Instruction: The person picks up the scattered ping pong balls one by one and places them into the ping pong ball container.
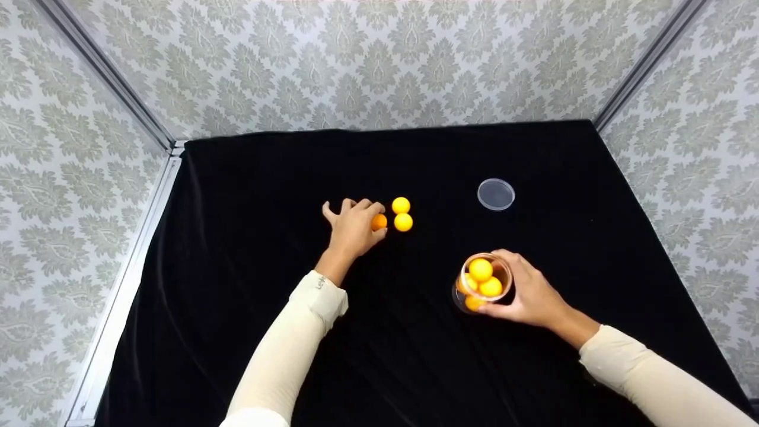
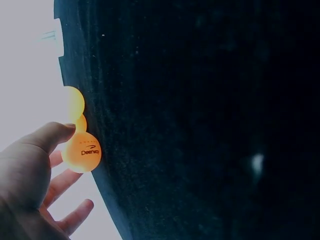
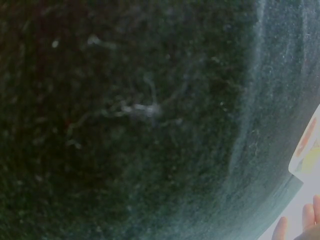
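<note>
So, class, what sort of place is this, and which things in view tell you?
Probably a staged recording booth, not a home: a black cloth covers the table, patterned wall panels enclose it on three sides, and metal frame posts stand in the corners.

We see our left hand (image 1: 353, 228) on the black cloth-covered table (image 1: 249, 196) pinching an orange ping-pong ball (image 1: 379, 222), two yellow ping-pong balls (image 1: 402, 214) just right of it, our right hand (image 1: 531, 290) nearer us holding a clear plastic jar (image 1: 481, 283) with balls inside, a round clear lid (image 1: 496, 194) behind the jar.
</note>
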`<state>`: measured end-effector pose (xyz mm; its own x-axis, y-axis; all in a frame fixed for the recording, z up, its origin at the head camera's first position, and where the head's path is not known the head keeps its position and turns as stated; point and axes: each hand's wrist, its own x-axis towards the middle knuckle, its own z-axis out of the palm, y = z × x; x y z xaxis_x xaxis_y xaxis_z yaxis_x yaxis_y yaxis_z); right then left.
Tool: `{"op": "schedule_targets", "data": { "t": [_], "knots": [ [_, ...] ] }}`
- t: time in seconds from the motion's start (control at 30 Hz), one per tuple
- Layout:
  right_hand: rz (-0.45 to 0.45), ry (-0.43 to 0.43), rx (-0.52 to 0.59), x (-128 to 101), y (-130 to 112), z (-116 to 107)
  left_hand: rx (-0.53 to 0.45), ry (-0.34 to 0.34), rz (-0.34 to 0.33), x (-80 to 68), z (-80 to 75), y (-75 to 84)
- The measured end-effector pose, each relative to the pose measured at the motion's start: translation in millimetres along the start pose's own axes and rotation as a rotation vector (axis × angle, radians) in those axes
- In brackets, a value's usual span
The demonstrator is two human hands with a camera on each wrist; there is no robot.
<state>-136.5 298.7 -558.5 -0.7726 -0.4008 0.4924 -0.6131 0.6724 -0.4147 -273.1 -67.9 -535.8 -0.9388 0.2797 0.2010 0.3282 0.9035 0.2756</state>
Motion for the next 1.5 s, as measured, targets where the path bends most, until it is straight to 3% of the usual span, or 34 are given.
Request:
{"op": "schedule_targets", "data": {
  "t": [0.37,0.6,0.8,1.37,1.5],
  "knots": [
    [-0.004,-0.004,0.005,1,-1,-1,0.003,0.029,0.007,-3.4,3.0,-2.3],
    [0.001,-0.007,0.004,0,-2,-1,-0.002,0.014,0.003,-3.5,-0.9,-0.4],
    [0.0,-0.01,0.005,0,-2,-1,-0.003,0.04,0.032,-2.3,-7.3,5.9],
    [-0.009,0.001,0.003,1,-1,0,-0.018,0.193,0.212,-2.7,-41.5,60.8],
    [-0.003,-0.001,0.004,0,-1,0,-0.038,0.192,0.256,-7.0,-50.5,77.0]
  ]
}}
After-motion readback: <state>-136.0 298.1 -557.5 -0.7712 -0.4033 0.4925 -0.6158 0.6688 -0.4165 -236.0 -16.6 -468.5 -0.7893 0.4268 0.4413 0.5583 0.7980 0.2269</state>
